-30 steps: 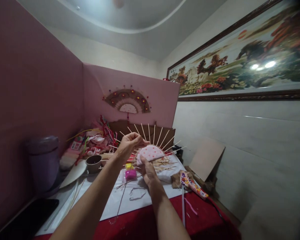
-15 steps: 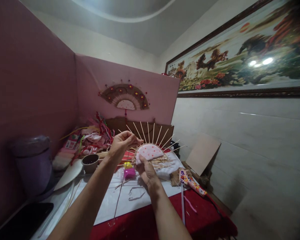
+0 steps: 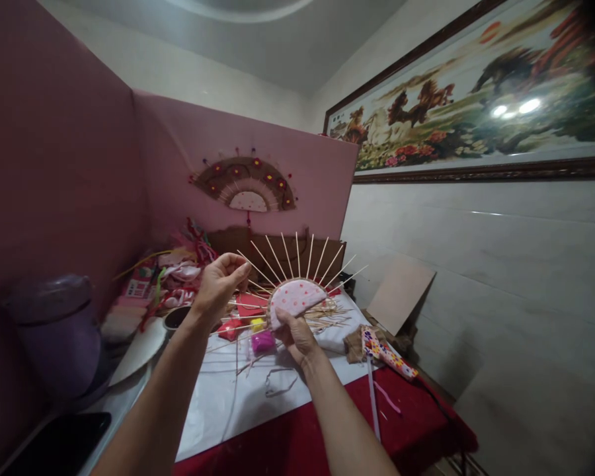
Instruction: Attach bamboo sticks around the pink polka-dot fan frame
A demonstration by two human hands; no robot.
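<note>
My right hand [image 3: 293,335] grips the lower edge of a half-round pink dotted fan piece [image 3: 295,295] held up above the table, with several thin wooden sticks [image 3: 297,254] fanning out from its top. My left hand [image 3: 219,283] is raised just left of it, fingers pinched together near the leftmost sticks; what they pinch is too thin to make out. A thin thread [image 3: 237,370] hangs below the hands toward the white sheet [image 3: 242,400].
A finished brown fan [image 3: 245,185] hangs on the pink partition. Behind the hands lie loose sticks [image 3: 327,318], ribbons and craft packs [image 3: 178,271], a small bowl [image 3: 176,318], pink and yellow clay lumps [image 3: 262,338]. A purple bin [image 3: 54,330], black phone [image 3: 59,443] and patterned strip [image 3: 389,357] sit around.
My left hand has drawn away to the left from the fan piece. The view has shifted a little, so the fan piece sits slightly higher with its sticks more spread in sight.
</note>
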